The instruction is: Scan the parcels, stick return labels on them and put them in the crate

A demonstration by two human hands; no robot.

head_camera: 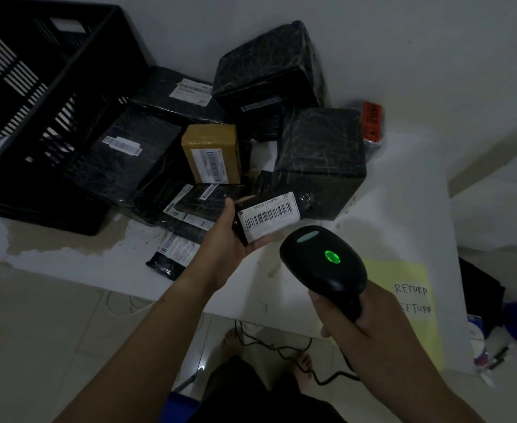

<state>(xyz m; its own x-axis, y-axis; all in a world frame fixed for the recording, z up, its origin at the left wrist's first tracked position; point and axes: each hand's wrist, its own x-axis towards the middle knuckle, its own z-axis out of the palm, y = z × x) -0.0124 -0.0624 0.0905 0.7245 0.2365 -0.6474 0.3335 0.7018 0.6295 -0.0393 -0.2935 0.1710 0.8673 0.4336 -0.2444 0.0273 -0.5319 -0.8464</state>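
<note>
Closest in, the right hand [370,319] curls its fingers round the handle of a corded barcode scanner [324,261], whose head tips forward with its green light lit, likely to aim at the label. Just ahead of those fingers, the left hand [220,236] cradles a small black parcel [269,213] from beneath, thumb on its end and barcode label turned up for reading. Beyond the left fingertips lies the pile of parcels [318,154]. The black crate [37,117] stands well to their left, and the yellow return-label sheet [415,300] lies just beside the right knuckles.
</note>
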